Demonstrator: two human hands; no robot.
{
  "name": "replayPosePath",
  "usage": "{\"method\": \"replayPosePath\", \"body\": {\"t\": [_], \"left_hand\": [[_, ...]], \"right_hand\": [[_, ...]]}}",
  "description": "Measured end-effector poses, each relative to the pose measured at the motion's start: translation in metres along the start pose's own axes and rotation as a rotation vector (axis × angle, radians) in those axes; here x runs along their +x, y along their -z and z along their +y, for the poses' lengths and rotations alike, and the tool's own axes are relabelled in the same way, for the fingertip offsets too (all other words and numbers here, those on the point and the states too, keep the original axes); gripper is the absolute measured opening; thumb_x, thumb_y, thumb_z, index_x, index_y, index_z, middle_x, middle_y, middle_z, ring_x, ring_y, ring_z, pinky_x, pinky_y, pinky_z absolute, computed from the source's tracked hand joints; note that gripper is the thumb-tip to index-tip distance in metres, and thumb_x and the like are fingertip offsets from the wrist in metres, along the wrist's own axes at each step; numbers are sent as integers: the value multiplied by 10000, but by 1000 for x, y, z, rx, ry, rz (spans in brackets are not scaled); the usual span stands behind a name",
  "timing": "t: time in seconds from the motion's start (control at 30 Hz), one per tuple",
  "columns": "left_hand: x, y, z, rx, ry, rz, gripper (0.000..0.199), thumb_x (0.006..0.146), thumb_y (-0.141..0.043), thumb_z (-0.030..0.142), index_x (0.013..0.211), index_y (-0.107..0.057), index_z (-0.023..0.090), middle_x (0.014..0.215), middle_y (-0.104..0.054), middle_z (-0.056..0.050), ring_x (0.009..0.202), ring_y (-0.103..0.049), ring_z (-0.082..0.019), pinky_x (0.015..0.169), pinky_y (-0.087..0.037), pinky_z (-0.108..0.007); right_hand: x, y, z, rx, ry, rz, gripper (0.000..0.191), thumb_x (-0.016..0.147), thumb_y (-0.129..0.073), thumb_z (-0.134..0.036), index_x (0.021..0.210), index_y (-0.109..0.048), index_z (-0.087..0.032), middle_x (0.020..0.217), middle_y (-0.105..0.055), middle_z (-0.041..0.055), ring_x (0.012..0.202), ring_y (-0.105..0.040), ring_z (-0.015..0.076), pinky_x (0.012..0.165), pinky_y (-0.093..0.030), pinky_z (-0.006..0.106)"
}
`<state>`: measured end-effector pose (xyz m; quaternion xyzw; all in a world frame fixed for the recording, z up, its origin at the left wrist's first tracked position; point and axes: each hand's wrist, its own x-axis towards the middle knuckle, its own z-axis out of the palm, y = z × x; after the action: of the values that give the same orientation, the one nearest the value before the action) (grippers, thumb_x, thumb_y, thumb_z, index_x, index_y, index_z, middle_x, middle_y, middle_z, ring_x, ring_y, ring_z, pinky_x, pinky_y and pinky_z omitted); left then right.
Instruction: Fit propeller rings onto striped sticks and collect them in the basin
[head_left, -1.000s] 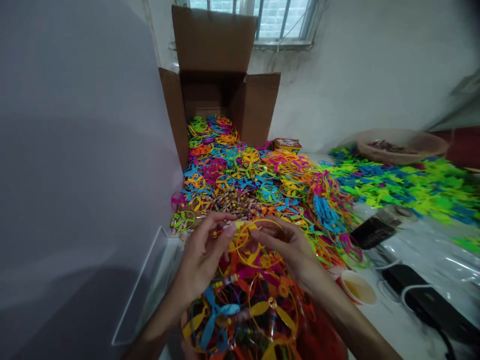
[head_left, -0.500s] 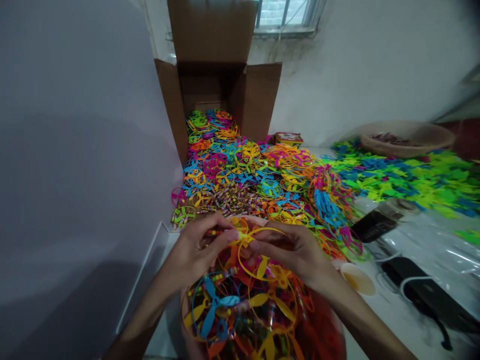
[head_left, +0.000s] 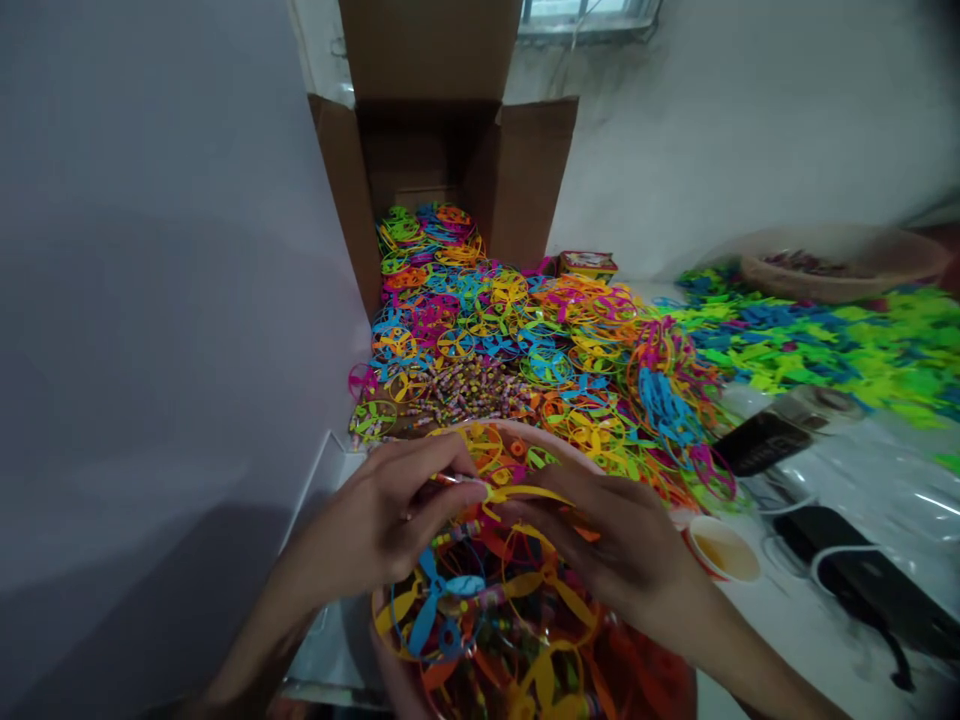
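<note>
Over a pink tub point(head_left: 551, 438), my two hands meet at a yellow plastic propeller ring point(head_left: 536, 492), seen nearly edge-on. My right hand point(head_left: 611, 545) pinches the ring between thumb and fingers. Closed beside it, my left hand point(head_left: 367, 525) grips a thin stick with a striped wrapper point(head_left: 444, 480), its tip against the ring's hub. Whether stick and hub are joined I cannot tell. Inside the tub lie several propeller rings, among them a blue one point(head_left: 429, 605), along with striped sticks.
An open cardboard box point(head_left: 536, 175) spills propeller rings point(head_left: 510, 330) behind the tub, with striped sticks point(head_left: 476, 388) heaped in front. On the right are green and blue pieces point(head_left: 832, 345), a basin point(head_left: 780, 285), a dark jar point(head_left: 769, 435), a cup point(head_left: 726, 550) and a black device point(head_left: 862, 575).
The yellow propeller ring has turned from a partly open view to nearly edge-on, and my right hand has rolled over with it. My head view has tipped down slightly.
</note>
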<state>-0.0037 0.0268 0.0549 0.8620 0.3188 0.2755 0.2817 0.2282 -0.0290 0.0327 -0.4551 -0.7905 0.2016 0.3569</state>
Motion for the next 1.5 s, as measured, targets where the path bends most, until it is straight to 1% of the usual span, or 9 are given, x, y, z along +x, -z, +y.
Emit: {"method": "replayPosePath", "body": {"t": [0.37, 0.63, 0.77, 0.87, 1.03, 1.13, 1.23, 1.33, 1.5], "left_hand": [[-12, -11, -4, 61, -29, 65, 124, 1022, -541, 327, 970, -616, 243, 903, -690, 23, 839, -658, -142, 787, -466, -260], [10, -26, -12, -91, -80, 85, 174, 1022, -529, 327, 995, -662, 218, 987, -717, -12, 949, -666, -157, 865, -480, -251], [33, -25, -64, -196, 85, 203, 383, 1053, -396, 399, 972, -704, 185, 910, -738, -43, 874, -696, -180, 799, -513, -264], [54, -29, -126, 32, 295, 206, 344, 1031, -424, 360, 1061, -707, 166, 986, -764, -71, 910, -710, -202, 804, -526, -273], [73, -55, -199, 171, 390, 107, 152, 875, -614, 142, 951, -743, 167, 995, -761, -93, 968, -704, -230, 884, -523, -302], [72, -72, -214, 230, 395, 113, 148, 820, -662, 108, 929, -740, 170, 1157, -706, -108, 1118, -655, -236, 973, -501, -314], [70, -82, -222, 265, 401, 161, 173, 822, -636, 87, 945, -728, 168, 1233, -647, -120, 1148, -635, -245, 982, -500, -336], [70, -84, -227, 254, 390, 229, 128, 825, -631, 109, 893, -716, 177, 1186, -649, -108, 1112, -641, -247, 977, -500, -346], [77, -79, -229, 128, 422, 452, 88, 845, -624, 252, 855, -669, 177, 917, -679, -68, 892, -666, -226, 856, -523, -338]], "right_hand": [[-7, -10, 8, -32, 41, -28, 206, 1009, -534, -269, 1108, -708, -317, 947, -771, 41, 963, -739, 246, 824, -596, 352], [1, 8, 22, -78, 91, 58, 263, 991, -590, -205, 1220, -681, -297, 1268, -721, 64, 1164, -692, 253, 987, -555, 377], [-1, 21, 30, -111, 55, -137, 272, 902, -737, -438, 1143, -745, -311, 1353, -683, 59, 1314, -593, 297, 1086, -490, 454], [7, 32, 48, -3, 2, -193, 438, 882, -689, -602, 1180, -739, -286, 1385, -663, 75, 1298, -603, 309, 1083, -486, 466], [49, 27, 122, -379, -322, -75, 377, 1067, -371, -347, 1162, -719, -240, 1192, -752, 77, 1074, -707, 247, 942, -534, 349], [72, 7, 173, -511, -391, -113, 234, 925, -598, -181, 1123, -724, -172, 1202, -732, 142, 1161, -650, 293, 1031, -453, 364], [80, -13, 207, -600, -446, -115, 420, 808, -764, -258, 1194, -676, -117, 1295, -655, 221, 1266, -542, 384, 1058, -398, 434], [84, -21, 223, -628, -462, -104, 486, 800, -785, -311, 1226, -643, -126, 1337, -616, 229, 1300, -492, 390, 1080, -356, 441], [94, -6, 238, -547, -489, -71, 218, 884, -731, -353, 993, -688, -170, 1183, -677, 126, 1191, -573, 298, 1050, -405, 463]]}}
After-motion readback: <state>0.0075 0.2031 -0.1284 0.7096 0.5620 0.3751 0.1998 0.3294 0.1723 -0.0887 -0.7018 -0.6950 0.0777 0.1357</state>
